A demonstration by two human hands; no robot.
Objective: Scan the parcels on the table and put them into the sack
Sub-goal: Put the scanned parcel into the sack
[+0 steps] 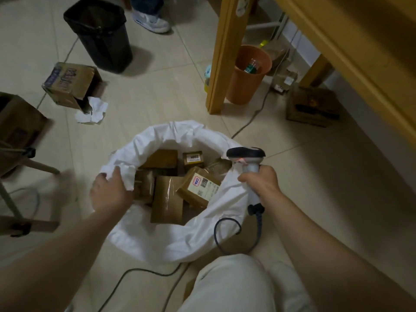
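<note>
While the sack gapes between the two hands, the table rises ahead to the right.
On the left hand the fingers lie close together on the sack's left rim; whether they pinch the cloth I cannot tell. The right hand is wrapped round the handle of the scanner, whose head hangs over the right rim. Brown parcels lie jumbled inside, just beyond both sets of fingertips, one with its label up. Any further parcel would be on the tabletop, unseen from here. The right hand is nearer it but full, so I judge the left must reach across.
</note>
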